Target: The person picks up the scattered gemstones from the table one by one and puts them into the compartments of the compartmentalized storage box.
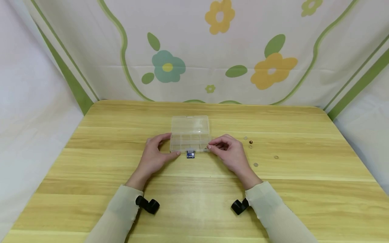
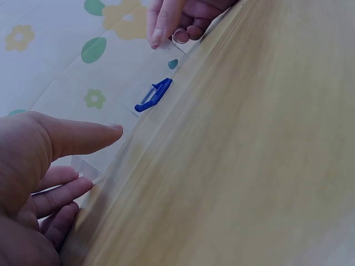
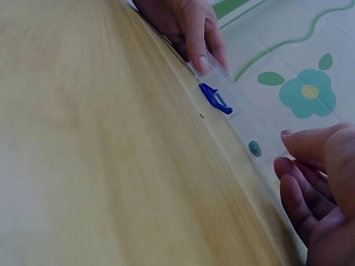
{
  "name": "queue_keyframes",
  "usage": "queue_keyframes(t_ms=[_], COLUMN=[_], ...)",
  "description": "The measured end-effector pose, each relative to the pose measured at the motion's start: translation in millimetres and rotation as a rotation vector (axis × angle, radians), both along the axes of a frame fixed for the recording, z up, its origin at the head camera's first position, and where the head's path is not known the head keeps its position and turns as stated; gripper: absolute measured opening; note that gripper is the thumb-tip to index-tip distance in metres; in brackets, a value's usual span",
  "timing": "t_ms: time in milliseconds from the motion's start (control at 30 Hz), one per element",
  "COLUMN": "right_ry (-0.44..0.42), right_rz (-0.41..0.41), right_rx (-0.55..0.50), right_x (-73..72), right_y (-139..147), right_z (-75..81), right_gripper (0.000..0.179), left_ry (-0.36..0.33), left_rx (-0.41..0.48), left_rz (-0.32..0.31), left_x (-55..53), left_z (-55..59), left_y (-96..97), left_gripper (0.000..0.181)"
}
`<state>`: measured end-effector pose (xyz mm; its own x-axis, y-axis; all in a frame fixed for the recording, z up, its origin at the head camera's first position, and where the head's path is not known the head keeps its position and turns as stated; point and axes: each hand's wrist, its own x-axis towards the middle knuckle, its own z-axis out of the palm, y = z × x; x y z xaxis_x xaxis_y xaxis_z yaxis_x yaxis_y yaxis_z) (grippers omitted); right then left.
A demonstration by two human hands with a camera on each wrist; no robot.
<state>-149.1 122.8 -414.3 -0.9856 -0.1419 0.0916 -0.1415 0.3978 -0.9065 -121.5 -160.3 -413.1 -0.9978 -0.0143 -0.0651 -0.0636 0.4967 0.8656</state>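
A clear plastic compartment box (image 1: 180, 140) stands on the table with its lid (image 1: 190, 124) raised at the back. Its blue latch (image 1: 190, 154) hangs at the front. My left hand (image 1: 153, 155) grips the box's left end, thumb at the front corner and fingers round the side. At the right front corner is my right hand (image 1: 229, 152), thumb and index fingertips close over the box and a little apart, nothing visible between them. A small green oval bead (image 3: 254, 148) lies in the right front compartment, beside those fingertips.
Right of my right hand several small pieces lie scattered on the wooden table (image 1: 194, 209): a brown bead (image 1: 250, 142), a ring-like piece (image 1: 276, 157) and a pale disc (image 1: 256, 164) among them. A flowered curtain (image 1: 194, 77) hangs behind the table's far edge.
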Motion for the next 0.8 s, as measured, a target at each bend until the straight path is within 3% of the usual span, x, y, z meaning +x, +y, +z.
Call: queue_keyframes(t_ms=[267,500,667,800], right_ry=[0.025,0.047,0.047,-0.013], right_rz=[-0.043,-0.103,-0.194,-0.282], right_rx=[-0.018,-0.021,0.042,0.107], right_x=[-0.2,-2.9,-10.2,-14.7], right_y=[7,33,59,77], right_z=[5.3,13.0,15.7,20.5], right_gripper=[0.008,0.012,0.018,0.025], left_ry=[0.000,-0.007,-0.006,-0.003], left_rx=[0.008,0.008,-0.005,-0.006], left_rz=[0.001,-0.003,-0.003,-0.007], left_x=[0.7,1.2,1.1,1.1], left_z=[0.2,-1.8,-2.7,-2.4], left_y=[0.1,-0.3,-1.2,-1.3], left_gripper=[0.078,0.079,0.079,0.078])
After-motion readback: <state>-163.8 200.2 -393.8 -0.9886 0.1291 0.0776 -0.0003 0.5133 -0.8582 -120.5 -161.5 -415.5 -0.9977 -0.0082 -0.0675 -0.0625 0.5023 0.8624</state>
